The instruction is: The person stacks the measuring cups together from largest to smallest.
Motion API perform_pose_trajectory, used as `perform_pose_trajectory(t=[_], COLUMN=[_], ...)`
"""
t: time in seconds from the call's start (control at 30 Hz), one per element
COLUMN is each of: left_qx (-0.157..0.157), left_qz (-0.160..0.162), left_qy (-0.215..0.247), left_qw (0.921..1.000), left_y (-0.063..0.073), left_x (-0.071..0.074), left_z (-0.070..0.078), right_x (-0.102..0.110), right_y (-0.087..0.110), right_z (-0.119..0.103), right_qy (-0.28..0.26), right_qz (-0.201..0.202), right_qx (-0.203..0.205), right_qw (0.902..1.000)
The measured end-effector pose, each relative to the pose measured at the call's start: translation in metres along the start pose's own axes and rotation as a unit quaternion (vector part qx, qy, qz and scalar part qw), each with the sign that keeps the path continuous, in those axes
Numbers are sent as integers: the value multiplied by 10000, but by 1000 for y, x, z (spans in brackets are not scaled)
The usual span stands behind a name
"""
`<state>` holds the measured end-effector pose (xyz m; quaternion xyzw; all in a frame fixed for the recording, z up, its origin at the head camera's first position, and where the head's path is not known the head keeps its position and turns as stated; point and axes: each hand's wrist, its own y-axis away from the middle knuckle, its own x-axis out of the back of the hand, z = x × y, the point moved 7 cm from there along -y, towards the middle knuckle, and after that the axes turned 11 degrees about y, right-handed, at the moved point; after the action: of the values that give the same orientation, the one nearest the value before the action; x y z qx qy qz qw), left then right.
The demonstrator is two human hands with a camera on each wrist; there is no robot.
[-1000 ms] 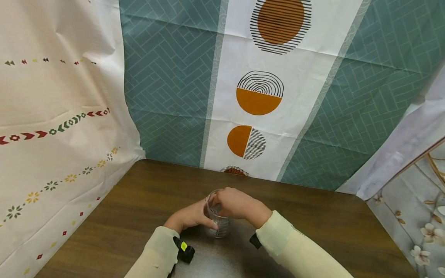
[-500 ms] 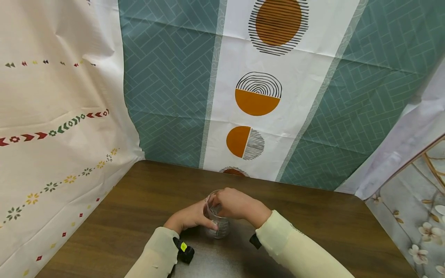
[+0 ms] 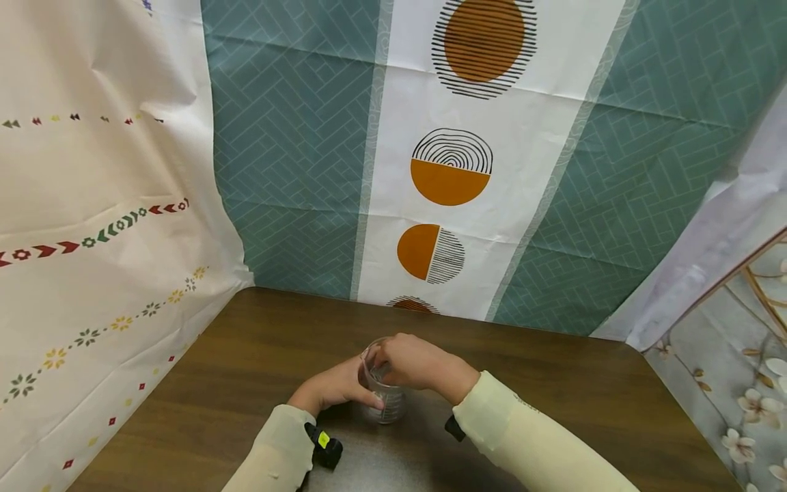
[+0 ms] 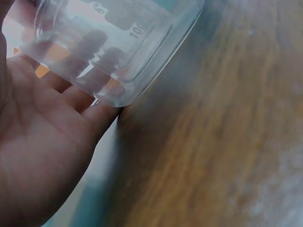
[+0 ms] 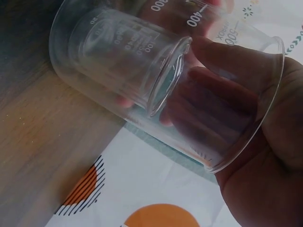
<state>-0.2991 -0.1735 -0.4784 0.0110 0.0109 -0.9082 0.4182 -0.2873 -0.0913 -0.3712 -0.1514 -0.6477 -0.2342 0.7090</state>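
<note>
A clear glass beaker with white markings stands upright on the brown table. My left hand grips its side, thumb at the front and fingers wrapped behind the glass; those fingers show through the beaker wall in the left wrist view. Inside it sits a smaller clear beaker, also with printed markings. My right hand reaches down through the large beaker's mouth. In the right wrist view, its thumb and fingertips pinch at the small beaker's rim. From the head view the small beaker is mostly hidden behind that hand.
The dark wood-grain table spreads around both hands. Behind it hangs a teal and white cloth with orange circles. A cream patterned cloth borders the left side, and a floral one the right.
The head view has shifted slightly. Both hands and the beakers keep nearly the same place and pose.
</note>
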Motion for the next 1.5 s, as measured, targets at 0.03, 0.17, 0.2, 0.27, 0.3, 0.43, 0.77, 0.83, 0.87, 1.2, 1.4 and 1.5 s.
perform_pose_trajectory(t=[0.03,0.17,0.2,0.27,0.3,0.43,0.77,0.83,0.87,1.2,1.4,1.5], left_qx=[7,17,-5,-38,-54,-117,-128,-128,-125,-293,-234,-319], left_qz=[5,46,46,14,-6,-106,-50,-38,-29,80,267,522], left_qy=[5,5,-9,-3,0,-70,-738,-846,-907,-1049,-1037,-1251], left_qw=[10000,10000,10000,10000,10000,9999,9972,9963,9958,9940,9940,9903], left_y=[0,2,2,2,1,1,1,1,1,18,30,37], left_x=[0,2,3,4,4,4,9,11,12,25,42,51], left_z=[0,0,1,1,1,3,10,11,11,22,29,34], right_x=[0,2,3,4,4,5,9,12,13,24,26,28], right_y=[0,0,0,1,1,4,12,15,16,34,39,40], right_z=[-1,-3,-3,-3,-3,-2,4,6,7,22,33,38], right_qy=[-2,36,32,24,21,39,278,272,253,184,195,205], right_qz=[19,144,198,332,413,730,1278,1428,1509,2453,2716,2808], right_qx=[28,150,166,206,228,296,249,194,174,-161,-440,-578], right_qw=[10000,9998,9997,9992,9989,9969,9911,9892,9881,9691,9612,9578])
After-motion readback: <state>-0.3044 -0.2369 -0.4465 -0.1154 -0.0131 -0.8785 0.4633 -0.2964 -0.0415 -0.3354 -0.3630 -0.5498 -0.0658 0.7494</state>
